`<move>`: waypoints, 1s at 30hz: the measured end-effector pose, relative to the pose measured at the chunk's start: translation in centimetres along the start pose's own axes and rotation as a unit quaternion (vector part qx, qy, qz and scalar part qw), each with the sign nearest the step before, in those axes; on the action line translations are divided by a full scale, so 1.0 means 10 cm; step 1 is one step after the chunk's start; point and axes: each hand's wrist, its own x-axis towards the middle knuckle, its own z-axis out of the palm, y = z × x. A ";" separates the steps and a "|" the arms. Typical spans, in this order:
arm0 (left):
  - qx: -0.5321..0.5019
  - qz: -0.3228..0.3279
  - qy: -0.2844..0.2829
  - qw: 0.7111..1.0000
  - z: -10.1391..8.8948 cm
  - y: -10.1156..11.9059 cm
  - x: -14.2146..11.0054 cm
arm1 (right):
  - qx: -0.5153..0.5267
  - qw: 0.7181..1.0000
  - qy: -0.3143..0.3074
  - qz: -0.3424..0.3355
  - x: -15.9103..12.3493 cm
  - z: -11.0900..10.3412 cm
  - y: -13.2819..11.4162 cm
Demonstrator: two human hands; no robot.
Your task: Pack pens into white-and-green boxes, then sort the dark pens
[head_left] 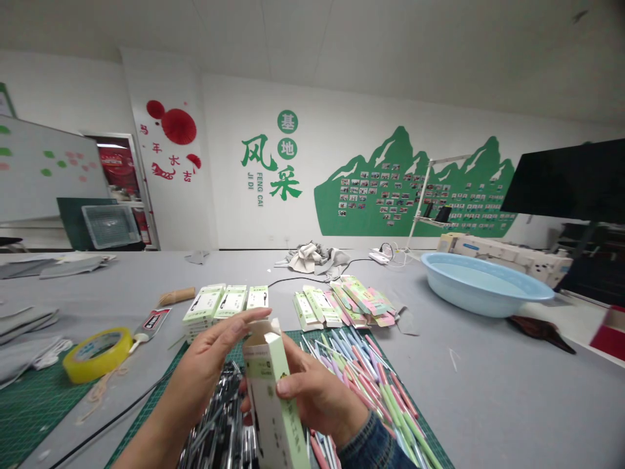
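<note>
I hold a long pale green and white carton [274,404] upright in front of me. My right hand [317,394] grips its side, thumb pressed on the front face. My left hand [215,358] reaches over the carton's open top flap [263,329], fingers touching it. Beneath my hands a green cutting mat [29,407] carries a heap of dark pens [219,430] and a spread of pink, green and blue pens [371,378].
Stacks of filled green cartons [219,303] and flat unfolded cartons [342,303] lie beyond the mat. A yellow tape roll [97,353] sits at the left, a light blue basin [481,283] at the right. Folded grey cloth [24,326] lies at the far left.
</note>
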 end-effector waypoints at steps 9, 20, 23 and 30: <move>-0.075 -0.097 -0.079 0.989 -0.08 -0.12 -0.02 | 0.060 0.998 -0.016 0.025 0.02 -0.05 0.10; -0.085 -0.144 -0.068 0.983 -0.02 0.02 -0.04 | 0.079 0.994 0.003 0.069 0.01 -0.08 0.11; -0.097 -0.148 -0.064 0.982 -0.01 0.01 -0.04 | 0.071 0.994 0.009 0.078 0.00 -0.04 0.10; -0.090 -0.160 -0.085 0.979 -0.02 -0.04 -0.03 | 0.037 0.998 0.010 0.059 -0.01 -0.06 0.14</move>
